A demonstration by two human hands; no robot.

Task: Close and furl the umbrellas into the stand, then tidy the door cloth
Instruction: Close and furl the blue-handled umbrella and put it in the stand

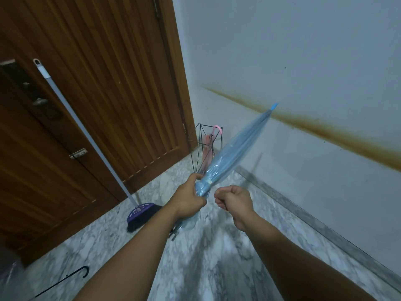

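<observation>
A furled translucent blue umbrella (235, 149) points up and to the right, its blue tip near the wall. My left hand (189, 195) grips it around the lower canopy. My right hand (233, 198) is a closed fist just right of it; whether it pinches the umbrella's strap is too blurred to tell. Behind stands a black wire umbrella stand (196, 146) in the corner, with a pink umbrella (207, 148) in it, hooked handle up. At the lower left the black hooked handle of a third umbrella (65, 280) lies on the floor.
A purple-headed broom (138, 215) leans against the wooden door (97, 83) on the left. A white wall (303, 61) with a brown stain runs along the right. The floor (217, 268) is grey-white marble.
</observation>
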